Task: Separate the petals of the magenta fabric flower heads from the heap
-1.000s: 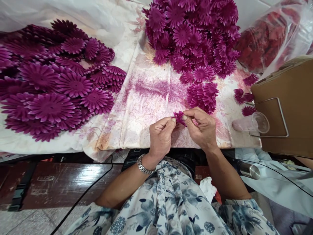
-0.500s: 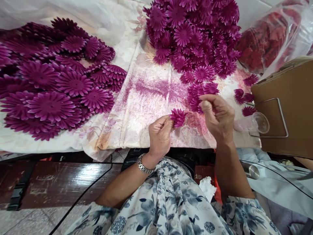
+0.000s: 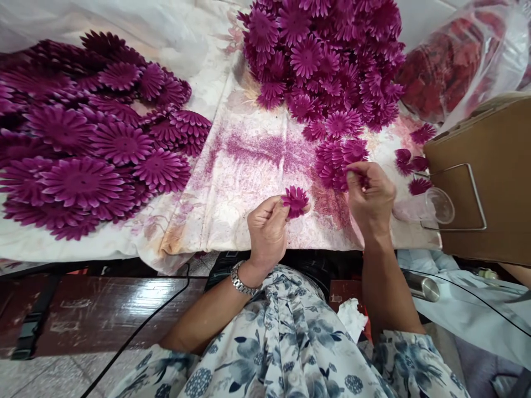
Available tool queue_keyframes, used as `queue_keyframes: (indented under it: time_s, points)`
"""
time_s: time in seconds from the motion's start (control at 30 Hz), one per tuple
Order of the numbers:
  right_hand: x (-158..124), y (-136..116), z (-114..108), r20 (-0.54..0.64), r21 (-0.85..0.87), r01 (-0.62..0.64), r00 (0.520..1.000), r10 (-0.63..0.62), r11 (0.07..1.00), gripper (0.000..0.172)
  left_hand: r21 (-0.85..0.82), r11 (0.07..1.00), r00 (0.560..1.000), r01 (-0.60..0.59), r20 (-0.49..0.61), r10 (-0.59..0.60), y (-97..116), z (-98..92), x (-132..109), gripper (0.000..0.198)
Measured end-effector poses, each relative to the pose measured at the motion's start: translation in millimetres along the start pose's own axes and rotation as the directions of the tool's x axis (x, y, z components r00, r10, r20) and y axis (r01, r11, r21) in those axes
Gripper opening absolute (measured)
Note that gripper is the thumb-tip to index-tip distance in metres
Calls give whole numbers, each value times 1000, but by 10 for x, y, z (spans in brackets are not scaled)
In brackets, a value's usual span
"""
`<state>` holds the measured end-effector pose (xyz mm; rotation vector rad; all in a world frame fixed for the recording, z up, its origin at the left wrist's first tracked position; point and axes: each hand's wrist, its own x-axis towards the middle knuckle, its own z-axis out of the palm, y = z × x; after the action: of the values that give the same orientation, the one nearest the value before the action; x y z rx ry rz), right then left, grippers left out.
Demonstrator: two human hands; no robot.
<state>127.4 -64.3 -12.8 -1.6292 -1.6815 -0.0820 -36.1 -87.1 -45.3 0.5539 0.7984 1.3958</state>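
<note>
A small purple artificial flower (image 3: 295, 202) with cupped petals is pinched between the thumb and fingers of my left hand (image 3: 267, 229), just above the cloth near the table's front edge. My right hand (image 3: 371, 196) is closed in a pinch at the lower right of a small group of purple flower pieces (image 3: 331, 160). A bit of purple shows among its curled fingers, but whether it is held or lies behind them I cannot make out. Beyond that group rises a big heap of layered purple flowers (image 3: 307, 58). Flat, wide purple petal layers (image 3: 83, 179) lie piled at the left.
Purple powder (image 3: 261, 149) dusts the floral tablecloth (image 3: 226, 221). At the right stand a cardboard box (image 3: 493, 182) with a wire handle and a clear plastic cup (image 3: 440, 205) on its side. Loose purple pieces (image 3: 410, 161) lie beside the box. Behind is a plastic bag of red petals (image 3: 443, 66).
My left hand has turned the small flower so its petals face up more. My right hand has shifted slightly, and some purple now shows among its fingers.
</note>
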Motion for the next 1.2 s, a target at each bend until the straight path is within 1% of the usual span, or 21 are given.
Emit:
queue_keyframes:
  time_s: [0.07,0.13,0.23,0.33,0.4,0.5,0.53,0.6,0.63,0.73,0.8,0.87,0.93,0.97,1.07,1.13,1.2]
  points:
    - [101,107,-55,-20,-115,35,999,-37,993,15,-1,1000,1000,22,-12,-22,22,15,10,17]
    - [172,157,-95,-20,-229,91,995,-99,969,20,1,999,999,34,-9,-34,33,26,20,17]
    - [194,149,-85,-57,-295,130,987,-153,947,24,3,1000,1000,29,3,-29,31,29,28,17]
    - [151,120,-14,-34,-242,132,989,-145,961,20,6,1000,1000,20,12,-20,15,21,30,17]
    - [126,114,20,-14,-203,111,993,-116,973,17,-3,1000,1000,24,11,-24,2,12,31,16]
    - [104,66,0,-39,-193,86,995,-95,977,19,-15,999,999,41,-13,-41,-12,3,37,14]
    - [92,24,-20,-55,-201,91,993,-104,975,19,-11,999,999,47,-21,-48,-14,3,39,13]
    - [46,-99,-47,-59,-199,147,985,-161,969,17,9,999,998,37,-47,-37,-12,5,42,12]
    - [12,-171,-46,-35,-178,192,979,-201,965,15,21,999,998,26,-60,-24,-10,7,43,10]
    - [-105,-361,29,106,-40,312,946,-307,949,11,38,999,997,-7,-78,10,-7,11,43,8]
    - [-162,-426,108,165,70,303,936,-310,951,12,28,999,997,-14,-75,16,-11,7,42,6]
    - [-187,-438,165,180,161,255,942,-282,953,15,29,999,997,-22,-76,24,-20,-4,39,5]
    - [-190,-421,185,182,203,252,940,-289,946,16,52,998,998,-18,-62,21,-33,-22,33,6]
    - [-189,-411,184,179,193,272,935,-306,943,15,70,997,998,-21,-50,25,-41,-31,29,7]
    - [-203,-397,167,163,92,352,917,-363,931,13,110,993,998,-50,-36,54,-62,-53,18,9]
    - [-223,-401,164,149,46,366,917,-369,929,13,125,990,997,-63,-41,68,-67,-54,14,10]
    - [-243,-407,168,117,36,351,929,-352,936,13,130,990,997,-59,-48,65,-60,-43,11,10]
